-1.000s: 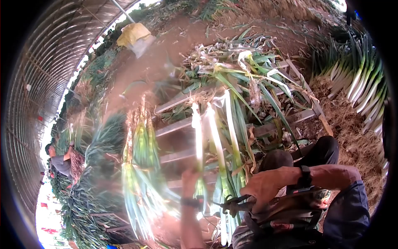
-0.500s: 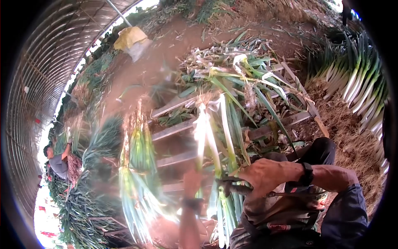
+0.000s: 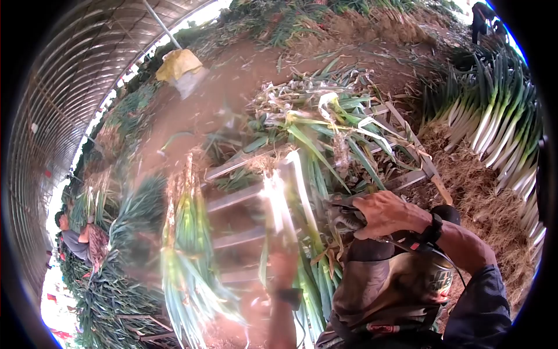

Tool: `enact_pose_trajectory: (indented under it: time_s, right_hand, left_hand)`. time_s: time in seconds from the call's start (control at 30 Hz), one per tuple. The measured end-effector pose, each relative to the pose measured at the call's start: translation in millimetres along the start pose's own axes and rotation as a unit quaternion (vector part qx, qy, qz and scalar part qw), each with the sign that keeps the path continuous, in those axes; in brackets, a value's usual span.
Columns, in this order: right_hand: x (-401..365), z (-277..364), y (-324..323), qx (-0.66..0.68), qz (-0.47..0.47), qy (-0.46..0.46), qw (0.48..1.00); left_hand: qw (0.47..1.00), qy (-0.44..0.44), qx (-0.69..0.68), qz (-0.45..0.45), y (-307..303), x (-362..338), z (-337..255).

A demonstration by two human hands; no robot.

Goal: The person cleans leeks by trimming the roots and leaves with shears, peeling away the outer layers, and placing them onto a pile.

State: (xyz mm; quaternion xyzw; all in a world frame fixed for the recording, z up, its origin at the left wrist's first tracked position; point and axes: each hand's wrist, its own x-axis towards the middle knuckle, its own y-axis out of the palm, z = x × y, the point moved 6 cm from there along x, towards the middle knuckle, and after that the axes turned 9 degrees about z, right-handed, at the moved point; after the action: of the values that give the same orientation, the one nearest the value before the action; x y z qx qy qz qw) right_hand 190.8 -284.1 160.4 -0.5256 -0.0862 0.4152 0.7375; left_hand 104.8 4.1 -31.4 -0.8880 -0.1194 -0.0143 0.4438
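My right hand, with a dark watch on the wrist, is closed round a dark tool whose front is blurred. A thin hose or cord runs near that wrist. My left hand is smeared and pale at the lower middle, its fingers unclear. It is at the lower end of bright white leek stalks, roots upward. Just right of them stands another leek. Further left lies a bundle of leeks with brown roots at the top and spread leaves below.
Behind are a slatted wooden rack and a heap of leaf scraps. Stacked leeks line the right, with roots toward me. A person sits at the left by green leaves. A yellow-and-white sack is further back.
My right hand has moved up with the dark tool. My left hand has shifted slightly right. The whole view has shifted a little, and the seated person's arm is lower.
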Motion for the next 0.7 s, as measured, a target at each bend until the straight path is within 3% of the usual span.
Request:
enact_pose_trajectory:
  time_s: [0.07,0.17,0.23,0.4,0.63,0.67,0.7]
  right_hand:
    - [-7,-19,4,0.016,0.012,0.05,0.999]
    - [-14,-57,20,0.003,0.009,0.109,0.994]
    - [-16,-75,30,-0.001,0.027,0.137,0.99]
    - [-20,-95,53,-0.041,0.041,0.138,0.989]
    - [-15,-105,52,-0.002,0.038,0.142,0.989]
    - [-12,-110,57,-0.006,0.031,0.134,0.99]
    - [-12,-112,60,-0.009,0.027,0.126,0.992]
  left_hand:
    - [0.995,-0.07,-0.009,0.076,0,-3,-11]
    - [0.952,-0.208,0.105,0.198,-3,1,-23]
    - [0.95,-0.188,0.193,0.159,19,-1,3]
    - [0.939,-0.242,0.164,0.181,10,11,-17]
    - [0.946,-0.188,0.23,0.126,29,66,-6]
    - [0.934,-0.226,0.188,0.202,27,68,-23]
    - [0.934,-0.231,0.182,0.201,29,67,-29]
